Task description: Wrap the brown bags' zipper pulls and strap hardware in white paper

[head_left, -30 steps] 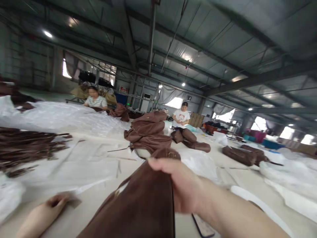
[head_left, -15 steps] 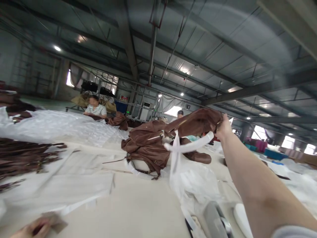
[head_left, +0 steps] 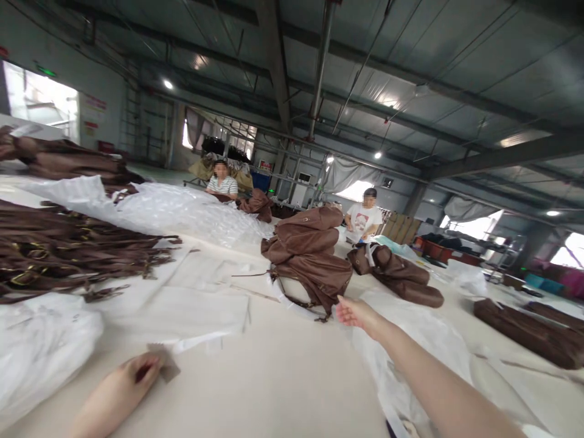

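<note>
My left hand (head_left: 130, 383) is at the lower left, just over the pale table (head_left: 255, 389). Its fingers close on a small, flat grey-brown piece (head_left: 170, 365). At mid-table lies a stack of brown leather bags (head_left: 310, 255) with brass-coloured fittings. A handle wrapped in white (head_left: 289, 303) curves from the front of the stack. My right hand (head_left: 358, 316) reaches to the stack's lower right edge, fingers curled, with thumb and forefinger pinching the front bag's edge. The hand is slightly blurred.
Brown straps with brass fittings (head_left: 77, 249) lie in a heap at left, by clear plastic wrapping (head_left: 182, 213). More brown bags (head_left: 396, 277) lie right of the stack; another brown bundle (head_left: 524, 331) is farther right. Two people, one in a striped shirt (head_left: 223, 184) and one in a white T-shirt (head_left: 362, 219), are behind the table.
The brown bag my right hand held up is out of that hand, which has come down and left to the stack. The view has turned right and lowered; my left hand still holds its flat piece.
</note>
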